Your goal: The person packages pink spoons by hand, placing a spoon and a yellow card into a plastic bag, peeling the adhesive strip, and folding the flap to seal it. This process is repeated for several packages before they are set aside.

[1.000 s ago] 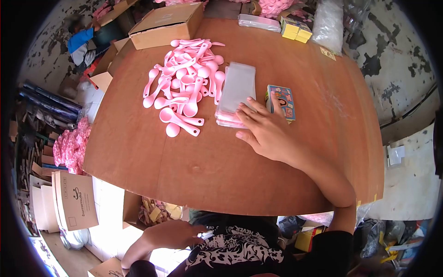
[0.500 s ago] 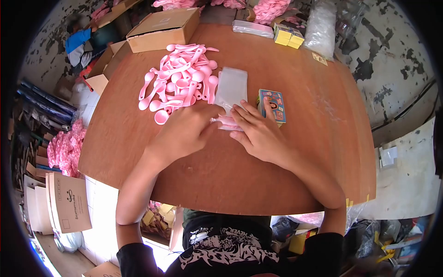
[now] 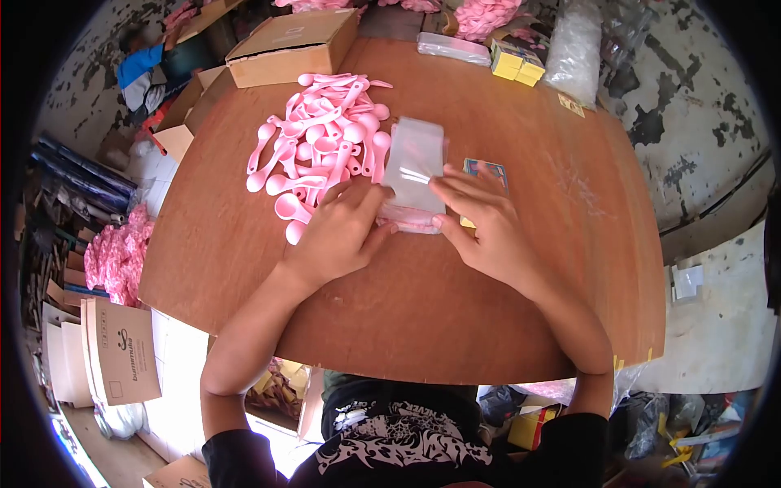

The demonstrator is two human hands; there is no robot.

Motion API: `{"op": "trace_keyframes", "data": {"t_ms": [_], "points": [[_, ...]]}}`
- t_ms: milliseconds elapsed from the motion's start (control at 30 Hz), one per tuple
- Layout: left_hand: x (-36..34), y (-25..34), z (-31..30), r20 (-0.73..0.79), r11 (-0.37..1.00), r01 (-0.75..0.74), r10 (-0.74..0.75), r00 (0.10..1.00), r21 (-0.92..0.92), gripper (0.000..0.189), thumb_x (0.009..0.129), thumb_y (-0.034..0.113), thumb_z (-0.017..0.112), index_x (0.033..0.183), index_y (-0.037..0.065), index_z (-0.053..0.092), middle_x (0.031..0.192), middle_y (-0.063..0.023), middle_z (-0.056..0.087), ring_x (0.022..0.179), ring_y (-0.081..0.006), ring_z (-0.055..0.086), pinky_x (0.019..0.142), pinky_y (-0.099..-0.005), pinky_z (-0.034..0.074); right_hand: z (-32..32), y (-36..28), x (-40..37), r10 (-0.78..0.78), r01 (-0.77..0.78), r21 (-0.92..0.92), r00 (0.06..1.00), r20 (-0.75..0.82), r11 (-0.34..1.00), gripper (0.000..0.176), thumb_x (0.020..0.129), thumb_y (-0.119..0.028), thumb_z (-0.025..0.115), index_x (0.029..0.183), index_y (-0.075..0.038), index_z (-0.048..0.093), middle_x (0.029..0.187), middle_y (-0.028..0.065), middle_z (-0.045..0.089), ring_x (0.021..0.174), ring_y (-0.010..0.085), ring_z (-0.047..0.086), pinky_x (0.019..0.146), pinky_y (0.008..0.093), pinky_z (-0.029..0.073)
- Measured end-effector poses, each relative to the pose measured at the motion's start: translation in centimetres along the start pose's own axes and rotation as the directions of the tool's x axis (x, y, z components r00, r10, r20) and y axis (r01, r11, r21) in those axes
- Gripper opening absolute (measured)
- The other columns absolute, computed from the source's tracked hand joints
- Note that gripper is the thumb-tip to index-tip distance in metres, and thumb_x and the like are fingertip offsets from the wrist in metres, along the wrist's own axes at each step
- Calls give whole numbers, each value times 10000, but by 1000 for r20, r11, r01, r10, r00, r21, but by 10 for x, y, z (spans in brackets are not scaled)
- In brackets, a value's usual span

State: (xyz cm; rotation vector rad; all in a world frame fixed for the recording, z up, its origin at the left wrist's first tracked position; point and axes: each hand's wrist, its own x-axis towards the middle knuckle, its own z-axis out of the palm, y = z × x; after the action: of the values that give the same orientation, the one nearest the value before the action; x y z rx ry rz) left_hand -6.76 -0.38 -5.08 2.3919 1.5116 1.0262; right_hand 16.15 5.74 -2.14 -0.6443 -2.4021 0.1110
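A stack of clear plastic bags lies flat on the table between my hands, with a pinkish layer showing at its near end. Along its left edge, my left hand has curled fingers and the thumb at the near corner. My right hand holds the opposite edge, fingers reaching over the side and thumb at the near right corner. Just left of the bags is a heap of pink plastic measuring spoons. A small blue printed box sits partly hidden behind my right hand.
At the table's far side stand a cardboard box, a packet of clear bags, yellow boxes and a plastic roll. Another person is at the far left. Cartons stand on the floor at left.
My hands have moved apart to the two sides of the bag stack. My right fingers have slid off its middle. A spoon beside my left hand has come into view.
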Motion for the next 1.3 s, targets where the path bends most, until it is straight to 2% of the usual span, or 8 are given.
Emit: {"op": "trace_keyframes", "data": {"t_ms": [67,133,267,367,667,867,1033,1300], "points": [[4,9,1,-87,987,148,-153,984,-66,269,786,107,744,1026,25,655,1097,-140,637,1063,-321,601,953,-420,445,-10,-9,-2,-6,-29,267,992,129,963,335,862,-138,683,1167,-4,644,1155,146,654,1143,327,595,1117,505,304],[12,22,-7,-402,990,-115,137,905,78,233,791,114,745,984,9,665,971,-121,668,1042,-309,617,966,-422,444,-28,-23,-2,-38,-27,318,980,198,948,319,868,-134,683,1157,-4,651,1124,149,664,1096,319,620,1111,480,328],[1,18,-16,-132,894,-382,360,924,-235,189,833,61,727,999,-9,667,942,-109,692,997,-259,664,933,-390,485,-52,-29,-5,136,-249,517,959,248,819,303,892,-134,671,1172,-20,652,1056,150,687,985,300,668,1012,439,452],[-10,32,-13,39,459,98,-138,990,-883,133,894,27,679,1020,-17,665,982,-82,706,902,-110,669,777,-244,550,-58,0,-3,247,-301,324,949,198,897,297,838,-99,698,1128,-40,674,1023,157,688,906,326,669,853,434,525],[-3,22,-9,129,307,261,-391,911,-915,282,902,61,683,1162,-19,609,976,-111,715,882,-128,681,766,-247,555,-46,30,-15,258,-214,-197,937,236,957,204,747,-54,742,947,-27,712,915,112,685,771,285,654,667,386,511],[-2,22,-8,137,361,315,-440,887,-878,413,867,44,713,1251,1,568,976,-127,727,904,-135,689,784,-248,551,-48,38,-15,245,-238,-58,950,195,970,136,780,-42,719,913,-20,701,851,122,681,731,260,652,644,338,512],[2,28,-11,145,372,345,-472,870,-862,443,853,13,718,1261,-16,550,992,-151,726,927,-140,693,810,-243,545,-68,10,-4,340,-231,316,871,-353,920,86,909,-67,647,913,19,651,829,86,681,688,139,634,643,272,498],[9,61,-18,179,512,327,-317,931,-794,535,866,17,702,1355,-37,491,991,-130,734,900,-66,642,817,-227,502,-70,-5,-8,340,-172,590,922,-185,789,111,913,-79,664,936,30,661,831,50,671,740,79,608,664,223,482]]}}
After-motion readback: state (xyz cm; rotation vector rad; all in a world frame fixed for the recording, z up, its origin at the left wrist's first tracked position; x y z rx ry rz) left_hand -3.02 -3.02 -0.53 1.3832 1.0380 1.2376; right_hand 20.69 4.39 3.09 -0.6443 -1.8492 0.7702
